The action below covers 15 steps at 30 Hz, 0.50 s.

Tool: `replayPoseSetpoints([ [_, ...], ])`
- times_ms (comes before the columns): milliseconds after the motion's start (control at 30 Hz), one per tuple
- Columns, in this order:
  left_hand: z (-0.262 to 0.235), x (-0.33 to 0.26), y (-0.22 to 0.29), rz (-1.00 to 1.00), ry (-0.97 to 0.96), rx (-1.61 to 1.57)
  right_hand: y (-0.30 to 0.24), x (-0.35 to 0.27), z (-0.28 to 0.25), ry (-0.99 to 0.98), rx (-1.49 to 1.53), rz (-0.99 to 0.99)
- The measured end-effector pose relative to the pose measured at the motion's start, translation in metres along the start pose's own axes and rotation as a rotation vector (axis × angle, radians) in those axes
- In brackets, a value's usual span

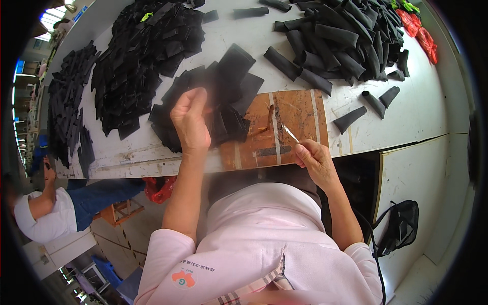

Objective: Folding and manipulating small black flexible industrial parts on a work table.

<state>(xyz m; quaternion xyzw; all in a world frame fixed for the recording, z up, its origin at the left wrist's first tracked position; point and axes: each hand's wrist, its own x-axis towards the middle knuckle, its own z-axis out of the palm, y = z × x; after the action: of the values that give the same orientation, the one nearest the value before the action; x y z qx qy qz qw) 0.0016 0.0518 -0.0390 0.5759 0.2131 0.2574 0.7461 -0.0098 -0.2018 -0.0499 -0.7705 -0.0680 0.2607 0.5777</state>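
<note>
My left hand (191, 122) is raised over a loose heap of flat black fabric pieces (173, 119), thumb and fingers pinched together. Motion blur around the fingertips hides what is between them; a dark piece (236, 63) shows just beyond. In my right hand (314, 158) is a slim, silvery pointed metal tool (290, 133), its tip angled up and to the left. That hand is closed around the tool near the table's front edge. Under the tip lies a worn brown board (300, 112) with pale tape strips and a slot-like dark mark.
Large piles of black fabric pieces (142, 61) lie at the left and back. Rolled black fabric tubes (340, 40) are heaped at the back right, near red plastic bags (426, 43). A black bag (401, 226) hangs below right. Another person (46, 213) sits at the left.
</note>
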Motion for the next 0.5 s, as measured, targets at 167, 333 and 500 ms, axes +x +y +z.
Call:
replayPoseSetpoints([
  [167, -0.01, -0.023, 0.024, -0.278, -0.192, -0.15, -0.047, -0.01, 0.012, 0.065, -0.314, -0.386],
  [333, -0.019, -0.062, 0.043, -0.619, -0.521, -0.113, -0.092, -0.015, 0.027, 0.127, -0.541, -0.974],
  [500, -0.017, -0.08, 0.042, -0.492, -0.774, 0.018, -0.073, -0.012, 0.027, -0.281, -0.11, -0.309],
])
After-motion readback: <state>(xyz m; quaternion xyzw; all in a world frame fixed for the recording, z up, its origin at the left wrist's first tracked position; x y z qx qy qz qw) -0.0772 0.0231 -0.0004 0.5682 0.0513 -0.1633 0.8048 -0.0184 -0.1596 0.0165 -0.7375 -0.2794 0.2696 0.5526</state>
